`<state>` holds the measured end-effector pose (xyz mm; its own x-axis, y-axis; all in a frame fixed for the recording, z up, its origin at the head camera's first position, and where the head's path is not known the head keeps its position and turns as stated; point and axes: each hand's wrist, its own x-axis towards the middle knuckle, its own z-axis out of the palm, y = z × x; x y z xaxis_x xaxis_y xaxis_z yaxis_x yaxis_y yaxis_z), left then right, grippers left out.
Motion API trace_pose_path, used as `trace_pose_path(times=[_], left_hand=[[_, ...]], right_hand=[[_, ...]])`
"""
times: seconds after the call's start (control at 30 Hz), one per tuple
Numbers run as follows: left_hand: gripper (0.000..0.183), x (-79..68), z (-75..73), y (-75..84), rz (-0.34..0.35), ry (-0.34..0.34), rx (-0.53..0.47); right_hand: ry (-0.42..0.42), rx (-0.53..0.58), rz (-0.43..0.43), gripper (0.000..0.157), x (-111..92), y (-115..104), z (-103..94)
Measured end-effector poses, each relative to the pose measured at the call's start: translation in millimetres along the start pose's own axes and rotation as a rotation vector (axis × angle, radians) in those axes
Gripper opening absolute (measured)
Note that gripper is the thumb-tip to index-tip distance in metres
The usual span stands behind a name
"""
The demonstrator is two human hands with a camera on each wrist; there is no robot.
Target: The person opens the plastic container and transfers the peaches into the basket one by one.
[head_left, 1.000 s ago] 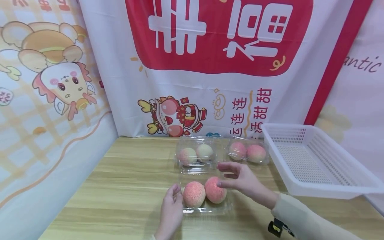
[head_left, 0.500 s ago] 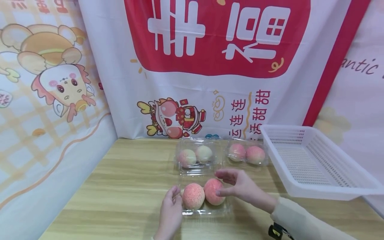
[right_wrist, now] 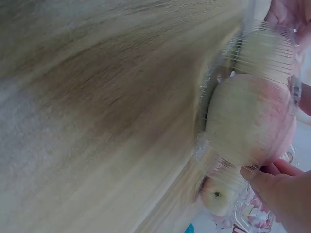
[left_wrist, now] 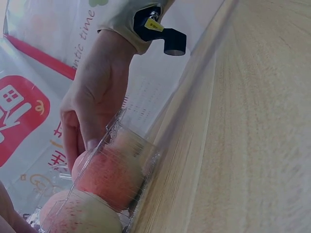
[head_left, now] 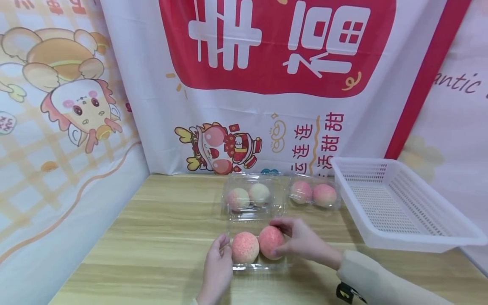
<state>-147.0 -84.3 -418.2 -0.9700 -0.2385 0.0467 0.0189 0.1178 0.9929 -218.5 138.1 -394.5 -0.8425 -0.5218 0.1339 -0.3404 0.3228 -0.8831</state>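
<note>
Well left of the left hand (head_left: 216, 269), a patterned hanging (head_left: 84, 106) showed an orange check and a cartoon animal. From there, the wood-grain table (head_left: 129, 241) ran under both hands. Beyond them rose a white banner (head_left: 156, 127) with a red panel.

Left hand: at the left end of a clear plastic box (head_left: 263, 267), fingers bent, thumb on the side toward the box. Whether it pinched the plastic or merely rested against it, could not tell.

Just right of this hand, inside the box, sat the left peach (head_left: 245, 248), pink and finely mottled; paler lower down, as the left wrist view showed.

Beyond the left hand and to its right, a second clear box (head_left: 230, 180) held a pink-and-cream peach (head_left: 237, 200) and a mostly cream one (head_left: 260, 194).

The right peach (head_left: 270, 243) sat in the nearer box, just beside the left one, within the right hand (head_left: 305, 243).

Right hand: narrowed round the right peach, fingers on the far side, thumb on the near side.

Beyond the right hand, a third clear box (head_left: 338, 203) held two pinker peaches (head_left: 324, 195). Below that wrist, a black device (head_left: 344, 292) with a yellow mark, beside a cream sleeve (head_left: 373, 273). Beyond and right of the hand: a white slotted basket (head_left: 467, 228).
</note>
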Motion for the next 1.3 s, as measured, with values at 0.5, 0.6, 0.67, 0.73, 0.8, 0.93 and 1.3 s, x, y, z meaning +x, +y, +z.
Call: trace_pose_path(times=[0.5, 0.6, 0.67, 0.73, 0.8, 0.93, 1.3], left_hand=[[0.043, -3.1, 1.6, -1.1, 0.013, 0.001, 0.013], [0.043, -3.9, 2.1, -2.0, 0.013, 0.003, 0.013], [0.043, -3.9, 2.2, -2.4, 0.012, 0.006, 0.013], [0.043, -3.8, 2.2, -2.6, 0.011, 0.006, 0.011], [0.044, -3.7, 2.1, -2.9, 0.009, 0.005, 0.006], [0.045, -3.8, 2.1, -2.8, 0.004, 0.004, 0.003], [0.041, -1.1, 1.3, -0.9, 0.034, 0.011, 0.018]], right_hand=[[-0.097, -0.307, -0.001, 0.072, 9, -5, -2.1], [-0.122, -0.314, 0.009, 0.071, 11, -7, -2.4], [-0.136, -0.325, 0.013, 0.072, 12, -8, -2.5], [-0.149, -0.328, 0.018, 0.073, 13, -8, -2.9], [-0.158, -0.320, 0.026, 0.074, 14, -8, -3.5], [-0.165, -0.310, 0.041, 0.076, 15, -6, -4.9], [-0.135, -0.320, -0.006, 0.069, 16, -6, -4.0]])
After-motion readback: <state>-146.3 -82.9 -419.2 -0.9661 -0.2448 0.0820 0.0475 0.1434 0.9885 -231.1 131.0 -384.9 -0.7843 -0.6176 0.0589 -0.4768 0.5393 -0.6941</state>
